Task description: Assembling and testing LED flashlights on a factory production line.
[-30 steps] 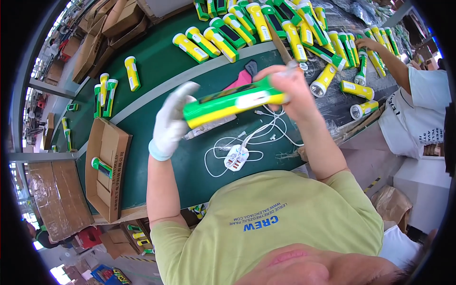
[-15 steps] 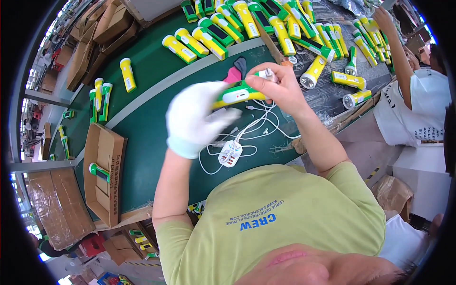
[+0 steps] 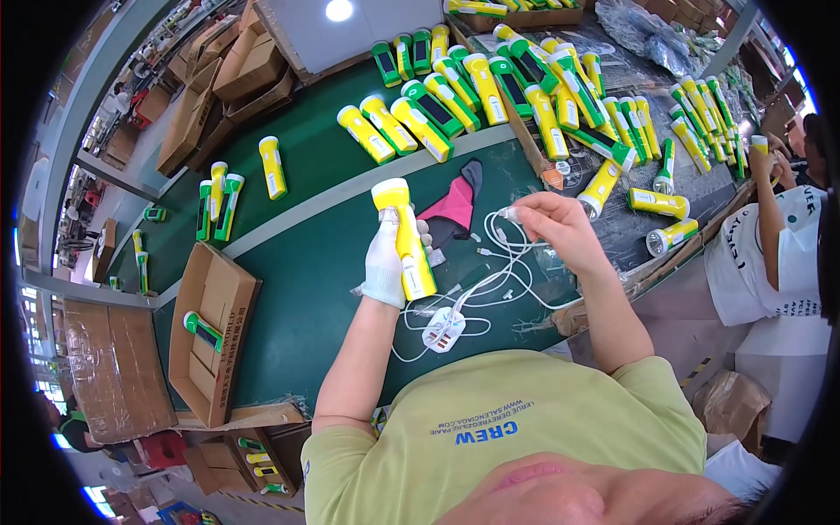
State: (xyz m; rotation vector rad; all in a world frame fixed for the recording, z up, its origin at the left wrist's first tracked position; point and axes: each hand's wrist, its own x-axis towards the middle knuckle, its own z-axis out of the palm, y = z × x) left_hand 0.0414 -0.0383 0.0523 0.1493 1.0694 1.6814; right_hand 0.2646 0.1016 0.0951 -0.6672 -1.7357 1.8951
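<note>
My left hand [image 3: 382, 268], in a white glove, is wrapped round a yellow and green flashlight [image 3: 409, 245]. The flashlight's wide head points away from me, its tail toward me. To the right, my bare right hand [image 3: 564, 229] pinches the plug end of a white charging cable [image 3: 507, 213], apart from the flashlight. More white cables lie looped below it and run to a white multi-port USB charger [image 3: 444, 330] on the green table. A pink and dark grey cloth [image 3: 455, 203] rests beyond, between my hands.
Many flashlights [image 3: 486, 87] lie across the far side. On the left stand three grouped flashlights [image 3: 217, 203] and an open cardboard box [image 3: 241, 337] with one flashlight inside. A wooden strip [image 3: 525, 149] borders the dark surface at right. Another person [image 3: 770, 227] works at far right.
My hands have moved apart; before, they met at the flashlight. My left hand has turned the flashlight so its head points away. My right hand now holds a cable plug off to the right.
</note>
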